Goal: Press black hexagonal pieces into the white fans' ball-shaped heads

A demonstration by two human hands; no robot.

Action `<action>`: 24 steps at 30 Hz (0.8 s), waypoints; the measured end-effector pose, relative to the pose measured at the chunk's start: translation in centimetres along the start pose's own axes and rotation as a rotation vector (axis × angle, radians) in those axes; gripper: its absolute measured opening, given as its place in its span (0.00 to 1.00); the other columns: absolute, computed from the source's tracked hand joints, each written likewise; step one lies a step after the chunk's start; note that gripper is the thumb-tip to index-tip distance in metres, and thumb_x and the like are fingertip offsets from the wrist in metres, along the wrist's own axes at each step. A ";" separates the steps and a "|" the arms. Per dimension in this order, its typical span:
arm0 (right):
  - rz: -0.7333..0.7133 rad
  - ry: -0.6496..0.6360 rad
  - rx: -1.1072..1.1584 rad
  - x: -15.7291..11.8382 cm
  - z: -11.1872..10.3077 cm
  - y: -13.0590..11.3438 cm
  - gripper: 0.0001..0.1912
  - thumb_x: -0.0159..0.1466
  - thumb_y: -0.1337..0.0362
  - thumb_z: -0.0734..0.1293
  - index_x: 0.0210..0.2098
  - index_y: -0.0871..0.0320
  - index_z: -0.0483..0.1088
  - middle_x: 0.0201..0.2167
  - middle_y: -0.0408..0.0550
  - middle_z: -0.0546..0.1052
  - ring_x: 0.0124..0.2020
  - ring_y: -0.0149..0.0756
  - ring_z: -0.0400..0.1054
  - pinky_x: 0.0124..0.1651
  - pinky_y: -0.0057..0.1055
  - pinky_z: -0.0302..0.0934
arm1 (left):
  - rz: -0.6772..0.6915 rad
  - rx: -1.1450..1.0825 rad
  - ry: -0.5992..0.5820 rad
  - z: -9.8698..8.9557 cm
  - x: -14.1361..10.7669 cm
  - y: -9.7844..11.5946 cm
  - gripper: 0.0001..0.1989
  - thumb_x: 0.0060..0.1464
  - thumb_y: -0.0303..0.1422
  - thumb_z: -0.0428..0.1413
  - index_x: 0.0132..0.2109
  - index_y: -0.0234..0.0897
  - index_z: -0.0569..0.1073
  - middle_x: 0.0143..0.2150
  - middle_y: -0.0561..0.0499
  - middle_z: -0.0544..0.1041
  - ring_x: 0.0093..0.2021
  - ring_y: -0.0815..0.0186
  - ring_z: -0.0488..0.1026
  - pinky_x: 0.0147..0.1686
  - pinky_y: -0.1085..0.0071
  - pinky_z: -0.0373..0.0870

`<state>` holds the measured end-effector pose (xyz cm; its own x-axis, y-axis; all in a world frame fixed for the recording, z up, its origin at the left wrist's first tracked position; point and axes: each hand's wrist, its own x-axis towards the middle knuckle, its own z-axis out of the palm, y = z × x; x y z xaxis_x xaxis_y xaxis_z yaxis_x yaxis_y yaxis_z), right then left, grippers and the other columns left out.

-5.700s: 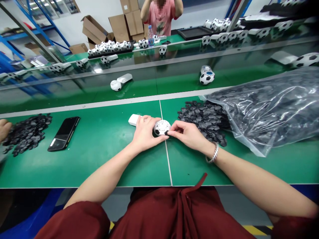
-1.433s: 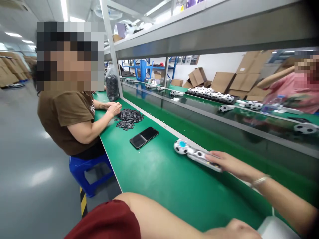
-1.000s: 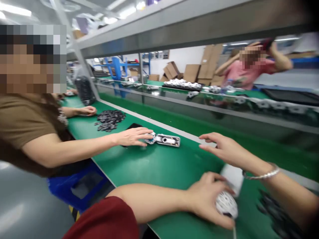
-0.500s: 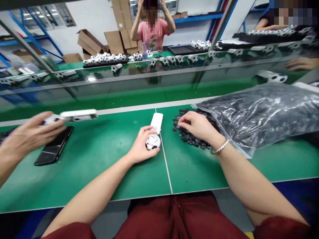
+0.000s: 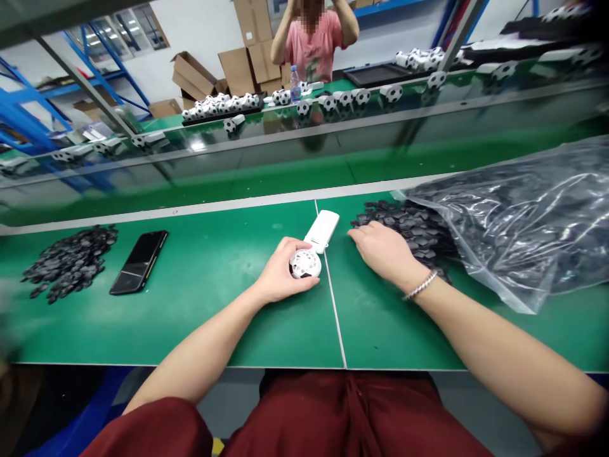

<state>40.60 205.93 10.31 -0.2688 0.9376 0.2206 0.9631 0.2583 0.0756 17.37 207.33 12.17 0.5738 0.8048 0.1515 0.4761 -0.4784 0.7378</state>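
Note:
A white device with a round, football-patterned head and a flat white handle rests on the green table. My left hand is wrapped round the head, thumb at its near side and fingers at its far side. To the right, my right hand is at the near left edge of a pile of small black pieces. Its fingers are bent down and pressed together; whatever they hold, if anything, is hidden.
A clear plastic bag of black pieces lies at the right. At the left are a black phone and another black pile. Beyond the table edge, a belt carries football devices. A person is across it.
The view has shifted, bringing the left pile into sight. The neighbour's hand with a white device has left the view. My right hand has turned palm down at the pile's edge.

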 end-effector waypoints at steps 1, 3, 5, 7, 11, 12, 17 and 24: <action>0.007 0.017 0.008 -0.1 0.0 0.2 0.15 0.62 0.73 0.56 0.43 0.65 0.70 0.33 0.55 0.73 0.37 0.43 0.64 0.37 0.34 0.58 | 0.008 -0.010 -0.020 -0.1 0.0 0.0 0.26 0.39 0.30 0.61 0.48 0.37 0.65 0.48 0.46 0.63 0.48 0.60 0.65 0.49 0.63 0.62; 0.028 0.059 0.092 -0.3 -0.3 0.6 0.16 0.62 0.73 0.56 0.45 0.65 0.70 0.34 0.55 0.73 0.37 0.43 0.64 0.37 0.34 0.59 | 0.016 -0.028 -0.050 -0.3 0.0 0.0 0.26 0.40 0.29 0.60 0.49 0.37 0.64 0.49 0.46 0.64 0.48 0.60 0.65 0.49 0.64 0.62; 0.048 0.117 0.256 -0.5 -1.0 0.7 0.15 0.62 0.72 0.57 0.44 0.63 0.70 0.37 0.53 0.73 0.38 0.41 0.66 0.38 0.33 0.60 | 0.019 -0.039 -0.060 -0.4 -0.1 -0.1 0.26 0.41 0.29 0.59 0.50 0.37 0.64 0.50 0.46 0.64 0.49 0.59 0.64 0.49 0.64 0.62; 0.064 0.158 0.449 -0.6 -2.1 0.4 0.12 0.62 0.69 0.58 0.42 0.60 0.71 0.37 0.50 0.74 0.37 0.38 0.68 0.39 0.31 0.61 | 0.021 -0.042 -0.051 -0.3 0.0 -0.2 0.26 0.40 0.28 0.59 0.50 0.37 0.64 0.50 0.46 0.64 0.49 0.59 0.64 0.50 0.63 0.62; 0.078 0.053 0.759 -0.2 -4.0 -1.5 0.07 0.60 0.64 0.62 0.36 0.56 0.70 0.28 0.43 0.75 0.27 0.32 0.68 0.33 0.29 0.61 | 0.018 -0.038 0.013 -0.2 0.1 -0.4 0.26 0.38 0.25 0.57 0.48 0.37 0.65 0.49 0.46 0.65 0.48 0.59 0.65 0.49 0.63 0.63; 0.060 0.035 0.810 -0.1 -4.2 -2.0 0.06 0.60 0.64 0.62 0.34 0.56 0.70 0.28 0.42 0.75 0.27 0.32 0.68 0.33 0.29 0.61 | 0.015 -0.038 0.032 -0.2 0.1 -0.4 0.26 0.37 0.24 0.56 0.48 0.37 0.65 0.49 0.46 0.65 0.47 0.59 0.66 0.48 0.63 0.63; 0.015 0.066 1.043 0.6 -2.8 -3.8 0.06 0.58 0.62 0.64 0.31 0.58 0.70 0.30 0.44 0.74 0.31 0.32 0.67 0.36 0.29 0.61 | 0.023 -0.031 0.070 -0.2 0.2 -0.6 0.25 0.38 0.25 0.57 0.47 0.36 0.65 0.48 0.46 0.66 0.47 0.60 0.66 0.48 0.65 0.64; -0.004 -0.051 1.183 0.5 -0.8 -4.8 0.06 0.58 0.63 0.64 0.30 0.58 0.70 0.30 0.44 0.74 0.31 0.33 0.67 0.37 0.30 0.61 | 0.022 -0.015 0.093 0.0 0.2 -0.6 0.24 0.41 0.31 0.61 0.47 0.36 0.66 0.48 0.45 0.67 0.48 0.60 0.66 0.50 0.64 0.62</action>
<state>35.81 204.94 10.81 -0.2966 0.9377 0.1811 0.3840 0.2907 -0.8764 17.17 207.75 11.76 0.5190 0.8238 0.2279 0.4541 -0.4916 0.7431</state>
